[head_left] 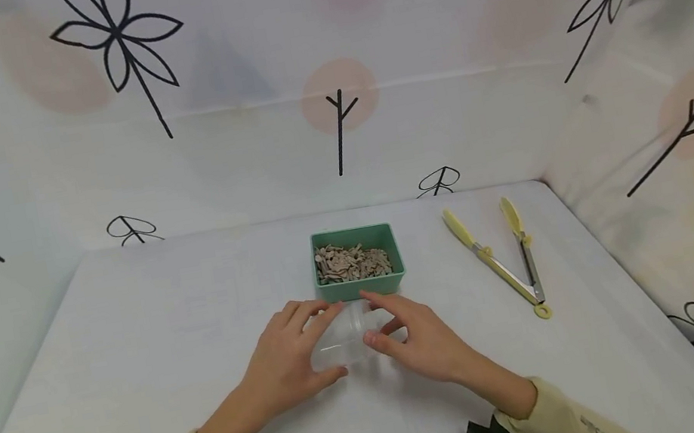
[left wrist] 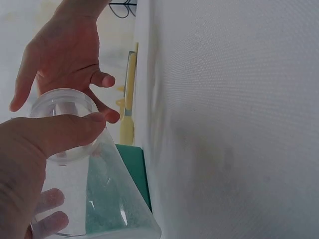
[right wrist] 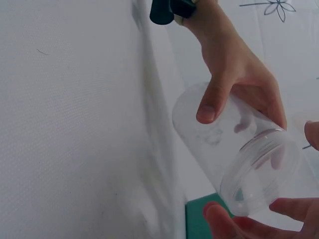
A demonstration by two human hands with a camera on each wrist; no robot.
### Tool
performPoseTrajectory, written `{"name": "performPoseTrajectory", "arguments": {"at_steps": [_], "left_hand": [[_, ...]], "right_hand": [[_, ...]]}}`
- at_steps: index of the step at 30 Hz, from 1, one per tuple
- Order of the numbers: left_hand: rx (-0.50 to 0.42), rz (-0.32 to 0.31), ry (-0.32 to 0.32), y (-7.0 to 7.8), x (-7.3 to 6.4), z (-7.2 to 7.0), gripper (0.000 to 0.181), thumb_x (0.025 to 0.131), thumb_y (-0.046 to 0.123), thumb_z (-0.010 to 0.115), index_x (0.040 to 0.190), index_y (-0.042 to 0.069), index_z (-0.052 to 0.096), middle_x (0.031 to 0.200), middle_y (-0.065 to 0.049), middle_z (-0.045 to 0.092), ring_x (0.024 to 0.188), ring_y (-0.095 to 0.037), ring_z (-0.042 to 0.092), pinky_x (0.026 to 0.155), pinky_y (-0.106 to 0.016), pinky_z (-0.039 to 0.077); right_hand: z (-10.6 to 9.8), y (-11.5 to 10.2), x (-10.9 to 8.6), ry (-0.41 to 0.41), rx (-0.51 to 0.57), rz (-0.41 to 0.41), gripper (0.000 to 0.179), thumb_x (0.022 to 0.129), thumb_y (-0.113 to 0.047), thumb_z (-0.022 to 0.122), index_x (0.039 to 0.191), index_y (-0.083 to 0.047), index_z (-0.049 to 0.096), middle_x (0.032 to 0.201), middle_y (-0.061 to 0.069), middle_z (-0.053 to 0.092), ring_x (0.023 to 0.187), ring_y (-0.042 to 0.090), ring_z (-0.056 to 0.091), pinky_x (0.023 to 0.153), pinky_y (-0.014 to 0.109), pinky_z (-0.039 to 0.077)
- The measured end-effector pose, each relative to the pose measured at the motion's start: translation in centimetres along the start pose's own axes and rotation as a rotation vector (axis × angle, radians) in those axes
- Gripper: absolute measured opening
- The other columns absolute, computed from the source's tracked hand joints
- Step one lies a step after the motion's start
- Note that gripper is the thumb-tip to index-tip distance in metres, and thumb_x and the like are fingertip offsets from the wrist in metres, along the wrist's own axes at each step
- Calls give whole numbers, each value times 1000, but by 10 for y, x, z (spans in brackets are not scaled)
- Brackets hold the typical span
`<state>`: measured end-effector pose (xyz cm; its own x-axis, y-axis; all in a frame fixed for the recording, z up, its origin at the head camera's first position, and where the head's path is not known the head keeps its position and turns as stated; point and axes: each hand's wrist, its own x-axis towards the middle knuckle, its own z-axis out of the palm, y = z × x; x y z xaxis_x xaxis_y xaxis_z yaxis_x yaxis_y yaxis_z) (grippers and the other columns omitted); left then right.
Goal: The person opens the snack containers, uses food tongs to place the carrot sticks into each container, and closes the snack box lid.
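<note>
A clear plastic jar lies on its side in the air above the table, its wide ridged end toward the right. My left hand grips its body, with the thumb on one side and fingers seen through the plastic on the other. Around the ridged end of the jar my right hand is spread, thumb and fingers apart. Some right fingertips are at or very near the rim; contact cannot be told. Whether a clear lid covers that end is also unclear.
Just beyond the hands stands a green rectangular container with greyish-brown chips in it. Yellow-tipped metal tongs lie spread on the right of the white-covered table. Patterned cloth walls rise behind and at the sides.
</note>
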<state>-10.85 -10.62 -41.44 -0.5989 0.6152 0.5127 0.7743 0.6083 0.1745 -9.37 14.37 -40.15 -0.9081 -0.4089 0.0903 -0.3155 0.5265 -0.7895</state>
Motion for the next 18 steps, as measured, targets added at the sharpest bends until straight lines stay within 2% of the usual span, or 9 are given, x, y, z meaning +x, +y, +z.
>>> {"name": "performPoseTrajectory", "arguments": {"at_steps": [3,7,11,18], "left_hand": [[10,5,-7,1,1,-1,87,65,45,92,139,15,57,126,-4,57,112,-22,53,90,-42,50],[0,-5,-22,3,2,-2,86,65,45,92,138,15,57,126,-3,57,110,-21,54,88,-42,50],[-15,-25,-37,3,1,-2,85,66,46,91,138,16,57,125,-2,58,110,-20,55,85,-42,52],[-27,-51,-60,3,0,-4,83,68,47,90,138,15,58,125,-2,60,111,-20,57,85,-42,53]], "right_hand": [[1,0,0,5,2,37,65,95,-45,66,150,-17,46,132,4,60,93,14,69,66,27,55],[1,0,0,-1,77,36,67,92,-38,72,149,-15,46,133,3,59,98,15,68,69,27,57],[1,2,-2,-24,160,-13,68,89,-26,77,149,-16,46,138,2,54,108,22,64,80,34,58],[0,8,-1,-32,162,-156,71,84,-9,80,147,-18,48,145,1,49,121,29,56,92,45,53]]}}
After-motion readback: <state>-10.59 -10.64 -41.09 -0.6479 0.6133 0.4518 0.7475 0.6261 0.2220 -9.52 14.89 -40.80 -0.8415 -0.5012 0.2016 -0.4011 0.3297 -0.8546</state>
